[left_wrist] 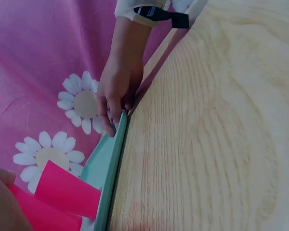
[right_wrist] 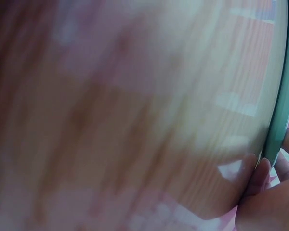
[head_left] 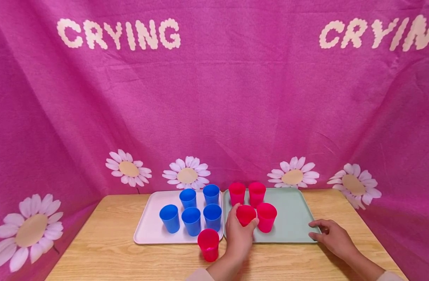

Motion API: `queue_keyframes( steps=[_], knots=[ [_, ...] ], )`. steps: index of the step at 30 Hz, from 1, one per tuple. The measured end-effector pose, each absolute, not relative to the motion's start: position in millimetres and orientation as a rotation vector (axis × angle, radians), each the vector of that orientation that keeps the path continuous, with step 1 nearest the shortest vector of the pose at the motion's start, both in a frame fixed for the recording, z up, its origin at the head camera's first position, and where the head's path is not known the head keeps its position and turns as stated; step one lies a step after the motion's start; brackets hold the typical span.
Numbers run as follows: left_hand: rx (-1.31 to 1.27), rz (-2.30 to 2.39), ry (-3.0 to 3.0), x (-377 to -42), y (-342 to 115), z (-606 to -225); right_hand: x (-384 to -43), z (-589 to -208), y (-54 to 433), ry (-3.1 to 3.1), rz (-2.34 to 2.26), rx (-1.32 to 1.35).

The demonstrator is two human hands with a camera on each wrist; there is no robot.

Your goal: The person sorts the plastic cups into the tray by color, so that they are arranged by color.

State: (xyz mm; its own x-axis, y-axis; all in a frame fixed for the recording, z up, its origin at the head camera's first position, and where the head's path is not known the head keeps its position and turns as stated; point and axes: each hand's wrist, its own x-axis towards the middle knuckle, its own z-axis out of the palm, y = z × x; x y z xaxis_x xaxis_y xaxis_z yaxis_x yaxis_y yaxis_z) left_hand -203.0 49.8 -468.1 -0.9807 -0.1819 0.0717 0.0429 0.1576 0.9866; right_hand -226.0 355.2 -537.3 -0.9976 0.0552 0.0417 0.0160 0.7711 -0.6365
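Observation:
My left hand (head_left: 240, 234) grips a red cup (head_left: 246, 215), fingers and thumb around its sides, at the left part of the green tray (head_left: 292, 218). Three more red cups (head_left: 267, 218) stand on that tray close by. The held cup's base is hidden in the head view. At the tray's front right corner, my right hand (head_left: 335, 238) holds the rim between thumb and fingers; the left wrist view shows this hand (left_wrist: 120, 89) at the corner too. Another red cup (head_left: 209, 246) stands upright on the table, left of my left wrist.
A pale pink tray (head_left: 147, 224) touches the green one on its left and bears several upright blue cups (head_left: 191, 222). Both trays lie on a wooden table (head_left: 130, 257). A pink cloth (head_left: 214, 117) with daisies hangs behind and at both sides.

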Motion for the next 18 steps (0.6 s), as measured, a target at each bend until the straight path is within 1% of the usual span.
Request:
queue_keyframes(
  steps=[18],
  knots=[
    [0.224,-1.768,-2.256,-233.0,62.5,-476.9,-225.4,-536.2,353.6,-2.898,1.044,-0.063]
  ],
)
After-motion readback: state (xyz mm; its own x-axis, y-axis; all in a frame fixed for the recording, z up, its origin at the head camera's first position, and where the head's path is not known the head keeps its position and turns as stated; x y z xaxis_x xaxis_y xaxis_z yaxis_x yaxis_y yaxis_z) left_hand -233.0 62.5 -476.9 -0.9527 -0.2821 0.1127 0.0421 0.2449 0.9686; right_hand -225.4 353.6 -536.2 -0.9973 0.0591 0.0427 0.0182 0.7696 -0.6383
